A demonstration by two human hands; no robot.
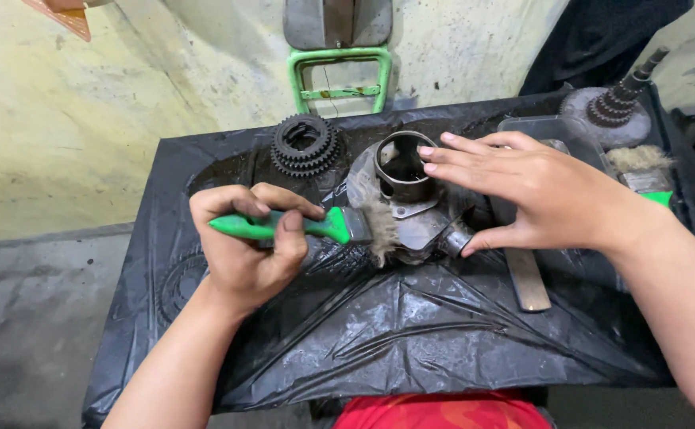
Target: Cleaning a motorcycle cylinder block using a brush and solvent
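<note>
1. The metal engine part [411,202], a greasy casting with an open cylindrical sleeve standing upright at its top, sits near the middle of the black plastic sheet [411,334], between the two hands and slightly ahead of them.
2. The left hand [244,238] is closed in a fist around the green-handled brush [300,226]. The brush's long axis runs left to right, and its frayed bristles touch the left flank of the casting.
3. The right hand [522,195] is spread open, fingers extended. Its fingertips rest on the sleeve's rim and its thumb lies low against the casting's right side; it steadies rather than grips. It is the nearer hand.
4. Just behind the casting, to the left, lies a stack of toothed gears [306,144], apart from both hands.
5. A flat metal bar [526,278] lies under the right palm, pointing toward the person.
6. Far right: a geared shaft assembly [613,107] and a second brush [641,171], well clear.
</note>
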